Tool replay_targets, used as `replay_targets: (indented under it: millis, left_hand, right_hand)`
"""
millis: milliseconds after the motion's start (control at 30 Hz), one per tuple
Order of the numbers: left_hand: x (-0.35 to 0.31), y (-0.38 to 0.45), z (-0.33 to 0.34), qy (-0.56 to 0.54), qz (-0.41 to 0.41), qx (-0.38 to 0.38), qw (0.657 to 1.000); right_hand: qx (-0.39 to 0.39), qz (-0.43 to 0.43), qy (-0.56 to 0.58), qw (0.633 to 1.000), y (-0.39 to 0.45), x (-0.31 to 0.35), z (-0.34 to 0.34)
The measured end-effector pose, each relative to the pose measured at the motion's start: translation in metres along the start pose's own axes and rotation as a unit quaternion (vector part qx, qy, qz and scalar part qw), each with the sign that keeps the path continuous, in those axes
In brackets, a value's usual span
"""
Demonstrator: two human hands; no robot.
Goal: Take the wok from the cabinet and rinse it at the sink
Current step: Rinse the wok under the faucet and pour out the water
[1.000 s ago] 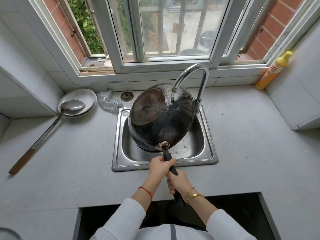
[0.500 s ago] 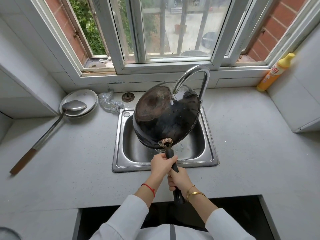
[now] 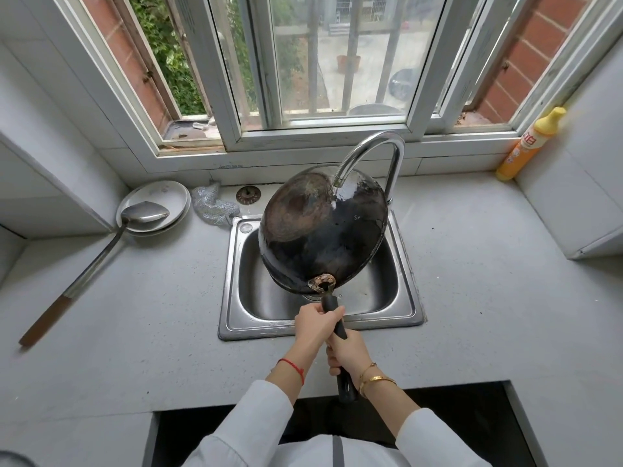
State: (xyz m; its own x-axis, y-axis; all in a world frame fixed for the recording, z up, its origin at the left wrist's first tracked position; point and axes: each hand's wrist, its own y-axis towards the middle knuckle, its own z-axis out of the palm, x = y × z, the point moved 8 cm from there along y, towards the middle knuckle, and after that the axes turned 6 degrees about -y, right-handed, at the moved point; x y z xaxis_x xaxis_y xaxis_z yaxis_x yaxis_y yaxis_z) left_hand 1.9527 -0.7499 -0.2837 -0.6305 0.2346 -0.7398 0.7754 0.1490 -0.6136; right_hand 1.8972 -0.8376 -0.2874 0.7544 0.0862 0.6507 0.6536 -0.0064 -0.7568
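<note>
The black wok (image 3: 323,230) is turned bottom-up and tilted over the steel sink (image 3: 236,298), its dark underside wet and shiny. The curved chrome faucet (image 3: 374,150) arches over it, the spout just above the wok's far side. Both my hands grip the wok's long black handle (image 3: 340,328). My left hand (image 3: 315,323) holds it close to the wok. My right hand (image 3: 345,353) holds it lower, toward me.
A white plate (image 3: 175,197) with a long metal ladle (image 3: 101,251) sits at the left of the grey counter. A silver scouring cloth (image 3: 212,207) and a sink strainer (image 3: 248,195) lie behind the sink. A yellow detergent bottle (image 3: 526,146) stands in the right corner.
The wok has lifted and shifted right and toward the faucet, its rim now higher above the sink. Both hands have kept their grip on the handle.
</note>
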Motion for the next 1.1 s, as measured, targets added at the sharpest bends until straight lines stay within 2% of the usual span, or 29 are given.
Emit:
replay_targets:
  millis: [367, 1100]
  left_hand:
    - [-0.0024, -0.0017, 0.0005, 0.048, 0.003, -0.007, 0.999]
    - [0.0034, 0.0001, -0.0052, 0.037, -0.008, -0.003, 0.999]
  right_hand:
    - [-0.004, 0.018, 0.009, 1.0, 0.0038, -0.0045, 0.003]
    - [-0.015, 0.007, 0.011, 1.0, 0.0012, -0.0042, 0.0079]
